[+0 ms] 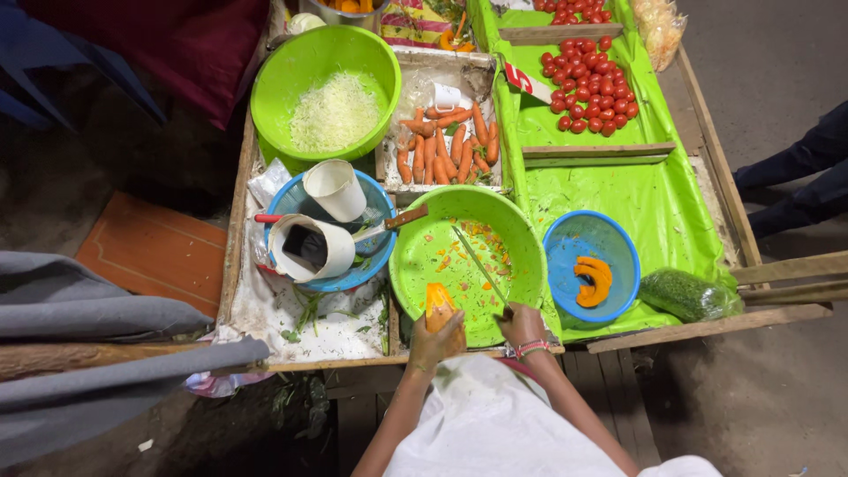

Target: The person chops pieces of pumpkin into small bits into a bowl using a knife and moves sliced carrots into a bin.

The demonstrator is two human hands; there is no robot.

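Pumpkin prep over green basin, partway done.
Left hand [435,340] closed around orange pumpkin chunk [439,305]; right hand [523,324] gripping long knife [480,263] over green basin [530,238]. Scraps in basin, two cut pieces [594,279] in blue bowl [565,238]; held chunk still uncut.

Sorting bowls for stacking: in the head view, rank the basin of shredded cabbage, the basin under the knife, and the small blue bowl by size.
1-2. cabbage basin and basin under the knife: look alike, unranked
3. small blue bowl

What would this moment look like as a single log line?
left hand: holds orange squash piece | right hand: holds long knife | both over green basin | blue bowl: peeled squash slices
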